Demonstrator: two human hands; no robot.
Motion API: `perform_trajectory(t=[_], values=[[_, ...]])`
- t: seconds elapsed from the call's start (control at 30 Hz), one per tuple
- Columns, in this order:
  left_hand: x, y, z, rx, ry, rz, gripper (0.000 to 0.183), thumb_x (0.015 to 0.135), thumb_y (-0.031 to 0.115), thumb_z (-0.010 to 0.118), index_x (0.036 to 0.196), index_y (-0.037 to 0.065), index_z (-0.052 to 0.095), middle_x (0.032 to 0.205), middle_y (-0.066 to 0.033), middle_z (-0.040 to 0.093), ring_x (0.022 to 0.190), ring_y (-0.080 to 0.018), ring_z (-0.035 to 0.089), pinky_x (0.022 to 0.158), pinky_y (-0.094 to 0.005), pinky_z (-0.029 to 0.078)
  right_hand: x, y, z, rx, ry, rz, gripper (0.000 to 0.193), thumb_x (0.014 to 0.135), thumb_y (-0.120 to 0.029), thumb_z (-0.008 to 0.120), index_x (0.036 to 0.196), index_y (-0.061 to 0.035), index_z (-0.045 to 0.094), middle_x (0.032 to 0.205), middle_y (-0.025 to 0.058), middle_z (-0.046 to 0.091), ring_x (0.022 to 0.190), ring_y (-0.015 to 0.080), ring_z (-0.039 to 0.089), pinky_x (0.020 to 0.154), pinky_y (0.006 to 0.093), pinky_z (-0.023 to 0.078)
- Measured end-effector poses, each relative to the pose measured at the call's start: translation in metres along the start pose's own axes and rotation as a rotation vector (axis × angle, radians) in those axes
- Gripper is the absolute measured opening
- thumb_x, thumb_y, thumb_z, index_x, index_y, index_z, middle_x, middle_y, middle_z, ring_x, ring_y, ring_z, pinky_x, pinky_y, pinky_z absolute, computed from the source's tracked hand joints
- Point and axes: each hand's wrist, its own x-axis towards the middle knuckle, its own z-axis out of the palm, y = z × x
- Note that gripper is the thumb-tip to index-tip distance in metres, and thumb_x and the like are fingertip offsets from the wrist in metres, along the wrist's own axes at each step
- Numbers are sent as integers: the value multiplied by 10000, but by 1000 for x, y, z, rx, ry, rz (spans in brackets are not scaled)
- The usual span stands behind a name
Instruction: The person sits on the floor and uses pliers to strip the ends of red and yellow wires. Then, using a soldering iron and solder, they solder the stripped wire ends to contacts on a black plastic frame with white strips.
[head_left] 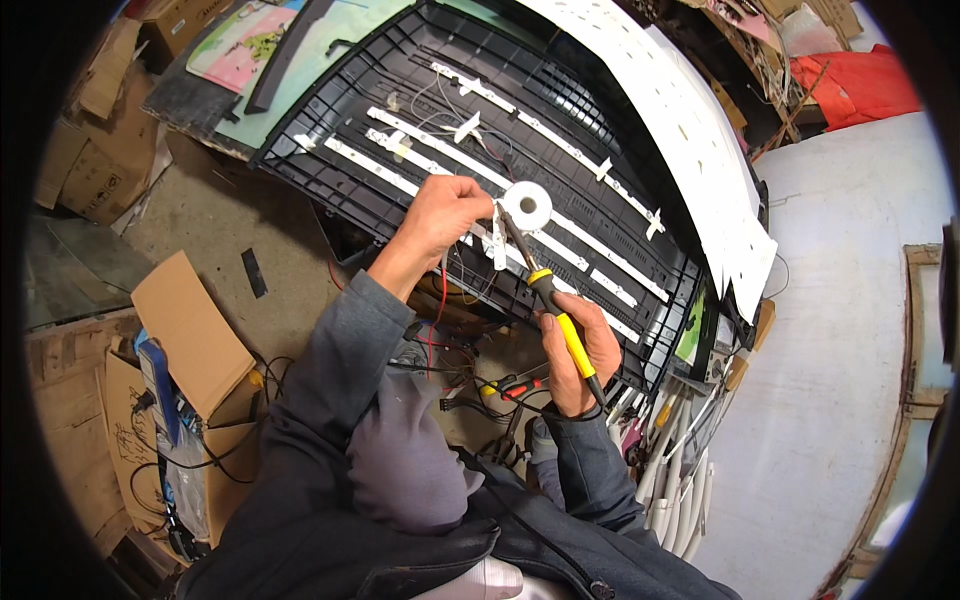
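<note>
My right hand (582,352) is wrapped round a yellow-and-black soldering iron (568,335), its metal tip pointing up and left. Close to that tip, the fingers of my left hand (445,215) are pinched together; what is between them is too small to make out. A short white strip piece (499,245) hangs just below the fingertips. Right beside the tip lies a white ring-shaped spool (528,206). Under both hands is a large black ribbed plastic panel (530,85), like a television back, carrying several white LED strips (570,150) with thin wires between them.
A curved white sheet (660,110) stands along the panel's far right side. Red and black wires (440,330) hang below its near edge. White tubes (680,480) are bunched at lower right. An open cardboard box (190,330) with cables stands at left on the concrete floor.
</note>
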Motion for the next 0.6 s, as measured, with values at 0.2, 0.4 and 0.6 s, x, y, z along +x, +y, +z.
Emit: perform_trajectory(t=[0.2, 0.4, 0.6], values=[[-4, 6, 0, 1, 3, -22, 81, 855, 62, 726, 840, -17, 730, 812, -34, 700, 742, -85, 600, 669, -235, 459, 0, 0, -1, -6, -12, -10, 273, 879, 23, 756, 1150, 0, 731, 1070, 150, 732, 927, 199, 701, 827, 309, 563], [-2, 4, 0, -7, -1, -16, 75, 848, 61, 727, 833, -12, 729, 802, -26, 693, 710, -73, 579, 621, -226, 432, 0, 0, -1, 1, -11, -11, 270, 879, 25, 758, 1146, 3, 731, 1073, 151, 731, 931, 199, 702, 828, 309, 562], [-2, 3, -1, -15, -5, -11, 76, 843, 60, 729, 829, -14, 727, 800, -29, 695, 718, -83, 596, 643, -233, 457, -1, 0, -1, 1, -12, -5, 267, 879, 29, 756, 1144, 7, 728, 1074, 156, 729, 930, 198, 701, 824, 307, 561]])
